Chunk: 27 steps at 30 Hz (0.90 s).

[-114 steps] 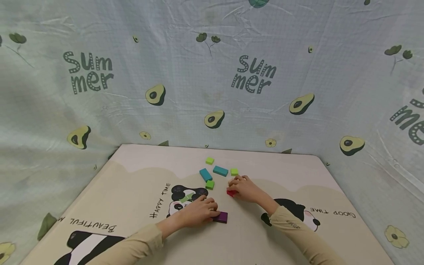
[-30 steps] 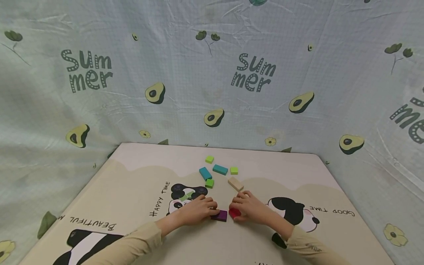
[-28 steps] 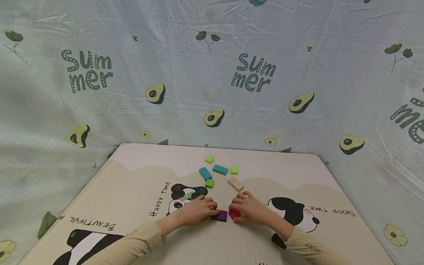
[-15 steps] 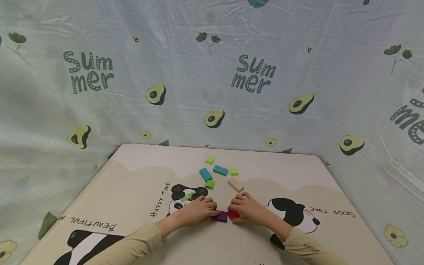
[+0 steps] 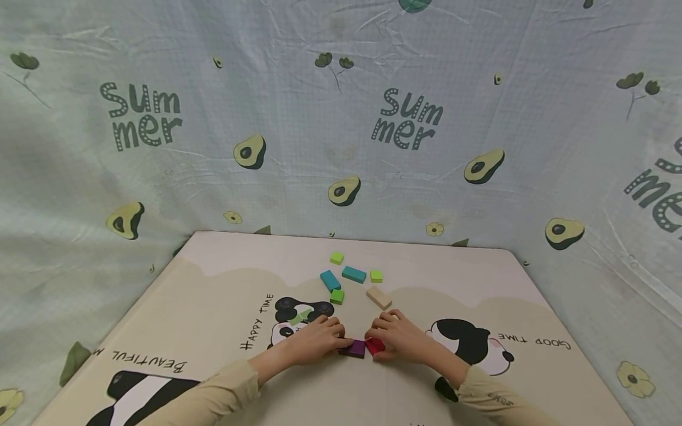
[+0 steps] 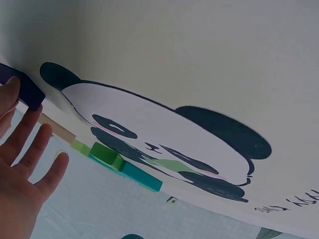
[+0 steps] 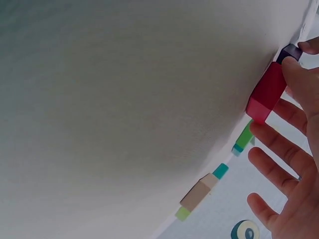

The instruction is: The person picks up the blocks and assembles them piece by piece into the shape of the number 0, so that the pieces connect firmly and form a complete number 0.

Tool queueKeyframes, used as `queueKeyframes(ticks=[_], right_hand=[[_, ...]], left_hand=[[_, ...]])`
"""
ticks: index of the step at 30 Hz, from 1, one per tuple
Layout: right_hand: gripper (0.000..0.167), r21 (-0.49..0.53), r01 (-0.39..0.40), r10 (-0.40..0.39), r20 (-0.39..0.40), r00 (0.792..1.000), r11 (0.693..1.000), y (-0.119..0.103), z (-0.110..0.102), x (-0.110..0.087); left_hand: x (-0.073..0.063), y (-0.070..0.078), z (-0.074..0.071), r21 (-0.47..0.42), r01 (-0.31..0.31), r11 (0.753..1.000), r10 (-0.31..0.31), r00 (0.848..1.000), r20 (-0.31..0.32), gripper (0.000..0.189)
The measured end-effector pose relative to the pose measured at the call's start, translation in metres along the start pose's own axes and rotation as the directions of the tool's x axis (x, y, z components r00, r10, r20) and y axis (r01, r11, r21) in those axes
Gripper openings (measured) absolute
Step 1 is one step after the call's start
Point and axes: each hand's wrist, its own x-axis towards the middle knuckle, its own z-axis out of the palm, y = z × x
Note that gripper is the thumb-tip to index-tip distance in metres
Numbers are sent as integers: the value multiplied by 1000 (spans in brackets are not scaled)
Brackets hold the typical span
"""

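In the head view my left hand (image 5: 315, 341) pinches a purple block (image 5: 356, 349) lying on the table. The left wrist view has the thumb and a finger on this dark purple block (image 6: 31, 94), the other fingers spread. Just right of it, my right hand (image 5: 402, 338) grips a red block (image 5: 375, 346), whose end sits right at the purple block's right end. Seen from the right wrist, thumb and fingertip hold the red block (image 7: 266, 93) at its sides, with the purple block (image 7: 289, 53) directly beyond. The palm side covers part of the red block in the head view.
Beyond the hands lie a plain wooden block (image 5: 379, 297), a green block (image 5: 337, 296), two blue blocks (image 5: 354, 274) and two lime blocks (image 5: 376, 276). The table (image 5: 224, 296) bears printed pandas and lettering. A patterned cloth (image 5: 298, 118) hangs behind its far edge.
My right hand has brought the red block nearer to me and up to the purple block, uncovering the plain wooden block. Lately it shifted slightly left. My left hand stayed on the purple block.
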Motion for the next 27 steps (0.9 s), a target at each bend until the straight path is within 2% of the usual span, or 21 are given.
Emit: queueKeyframes(ticks=[9, 16, 27], right_hand=[[35, -1, 8, -8, -11, 1000, 1000, -1, 2, -1], [33, 0, 19, -19, -26, 999, 1000, -1, 4, -1], [32, -9, 31, -31, -45, 999, 999, 0, 0, 0]], left_hand=[[-1, 2, 1, 23, -3, 1000, 3, 1000, -21, 31], [-2, 2, 2, 38, -14, 999, 17, 997, -70, 31], [-1, 1, 2, 36, 8, 999, -8, 1000, -23, 32]])
